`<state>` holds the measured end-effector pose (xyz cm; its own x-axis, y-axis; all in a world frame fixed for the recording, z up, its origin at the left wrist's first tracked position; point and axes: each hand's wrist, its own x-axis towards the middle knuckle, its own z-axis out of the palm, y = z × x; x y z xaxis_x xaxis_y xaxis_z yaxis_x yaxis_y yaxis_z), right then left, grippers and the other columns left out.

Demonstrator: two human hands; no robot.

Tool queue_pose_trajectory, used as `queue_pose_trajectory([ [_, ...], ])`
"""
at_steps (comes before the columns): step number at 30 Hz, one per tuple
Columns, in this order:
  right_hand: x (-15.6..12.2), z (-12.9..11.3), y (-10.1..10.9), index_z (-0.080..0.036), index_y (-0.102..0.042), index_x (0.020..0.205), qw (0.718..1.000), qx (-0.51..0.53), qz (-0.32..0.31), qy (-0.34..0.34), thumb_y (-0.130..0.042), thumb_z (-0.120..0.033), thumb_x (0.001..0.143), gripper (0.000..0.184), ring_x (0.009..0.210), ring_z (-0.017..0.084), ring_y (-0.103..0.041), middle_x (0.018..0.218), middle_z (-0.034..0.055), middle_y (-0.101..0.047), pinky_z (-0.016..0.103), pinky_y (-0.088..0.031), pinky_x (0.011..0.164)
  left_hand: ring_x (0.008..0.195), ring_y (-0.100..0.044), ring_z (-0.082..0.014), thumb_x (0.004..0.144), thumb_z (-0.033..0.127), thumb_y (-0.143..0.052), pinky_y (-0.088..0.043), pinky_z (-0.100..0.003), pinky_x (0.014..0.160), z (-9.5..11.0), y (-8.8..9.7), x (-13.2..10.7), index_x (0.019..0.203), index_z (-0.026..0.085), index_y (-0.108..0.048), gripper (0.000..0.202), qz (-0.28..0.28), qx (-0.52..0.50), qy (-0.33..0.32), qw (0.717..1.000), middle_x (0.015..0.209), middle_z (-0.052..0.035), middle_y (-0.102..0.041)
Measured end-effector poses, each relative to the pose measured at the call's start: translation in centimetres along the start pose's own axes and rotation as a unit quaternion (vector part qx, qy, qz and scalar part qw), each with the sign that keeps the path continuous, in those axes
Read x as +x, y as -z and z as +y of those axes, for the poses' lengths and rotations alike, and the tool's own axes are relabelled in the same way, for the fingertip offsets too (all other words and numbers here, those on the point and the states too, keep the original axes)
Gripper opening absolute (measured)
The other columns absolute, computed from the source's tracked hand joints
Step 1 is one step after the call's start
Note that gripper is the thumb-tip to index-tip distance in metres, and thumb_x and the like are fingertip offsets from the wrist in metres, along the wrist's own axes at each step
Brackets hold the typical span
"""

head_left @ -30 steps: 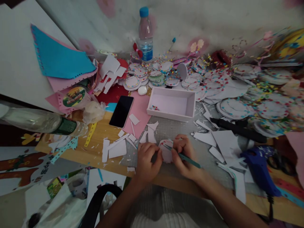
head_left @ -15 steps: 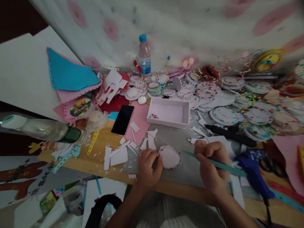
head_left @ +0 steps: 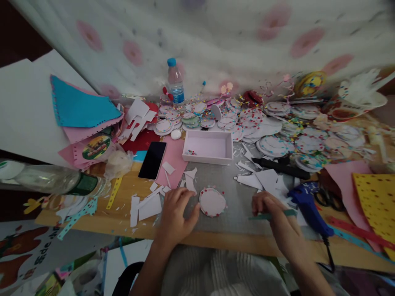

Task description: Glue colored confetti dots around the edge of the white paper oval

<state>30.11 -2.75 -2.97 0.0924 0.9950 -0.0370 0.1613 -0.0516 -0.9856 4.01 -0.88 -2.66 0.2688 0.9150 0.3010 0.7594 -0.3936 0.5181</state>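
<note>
A round white paper disc [head_left: 212, 202] with a dotted coloured rim lies flat on the grey mat [head_left: 234, 193] in front of me. My left hand [head_left: 175, 213] rests just left of it with curled fingers, the fingertips close to the disc's edge, holding nothing that I can see. My right hand [head_left: 274, 211] is off to the right, closed round a thin green tool [head_left: 273, 214] that lies almost level above the mat, its tip pointing left.
A white open box [head_left: 208, 147] stands behind the disc, a black phone [head_left: 152, 160] to its left. Several decorated discs [head_left: 277, 123] crowd the back. A blue glue gun [head_left: 308, 203], a black tool [head_left: 284, 167], a water bottle [head_left: 175, 82] and white paper scraps [head_left: 148, 203] lie around.
My right hand with the green tool has moved right, away from the disc. My left hand has let the disc lie free. The view has tilted up.
</note>
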Motion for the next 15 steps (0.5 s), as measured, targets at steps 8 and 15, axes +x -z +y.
queue_pose_trajectory([
  [8, 0.8, 0.2, -1.8, -0.020, -0.056, 0.097, 0.998, -0.031, -0.044, -0.042, -0.043, -0.047, 0.093, 0.030, 0.052, 0.012, -0.043, 0.077, 0.0025, -0.059, 0.026, -0.036, 0.046, 0.124, -0.044, -0.0299, 0.072, 0.032, -0.076, -0.032, -0.050, 0.106, -0.1, 0.1, 1.1, 0.133, 0.025, -0.048, 0.067, -0.077, -0.115, -0.018, 0.990, 0.133, -0.0113, -0.052],
  [15, 0.5, 0.0, -2.1, -0.021, -0.055, 0.101, 1.000, -0.008, -0.019, -0.021, -0.041, -0.040, 0.095, 0.024, 0.053, 0.011, -0.040, 0.074, 0.0001, -0.054, 0.024, -0.032, 0.047, 0.073, -0.059, -0.0170, 0.087, 0.031, -0.053, -0.050, -0.034, 0.077, 0.0, 1.3, 2.0, 0.078, 0.016, -0.066, 0.022, 0.141, -0.622, 0.270, 0.722, 0.076, -0.0052, -0.061],
])
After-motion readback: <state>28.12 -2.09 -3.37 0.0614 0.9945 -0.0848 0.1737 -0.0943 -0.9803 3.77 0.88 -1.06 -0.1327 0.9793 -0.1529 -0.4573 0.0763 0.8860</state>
